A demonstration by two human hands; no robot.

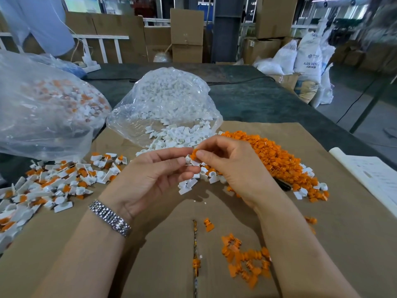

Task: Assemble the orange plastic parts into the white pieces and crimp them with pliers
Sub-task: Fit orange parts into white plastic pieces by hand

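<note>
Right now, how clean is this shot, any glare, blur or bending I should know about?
Head view: the centre is sharp, with the left hand holding a white piece and the right hand pinching an orange part; glare streaks the clear bag of white pieces; wide-angle bending curves the table edge; the top right background smears into blur; soft shadows lie under both wrists.

Two hands, left (150, 175) and right (232, 166); two clear bags, ten o'clock (43, 108) and twelve (169, 100); loose parts uncountable.
</note>
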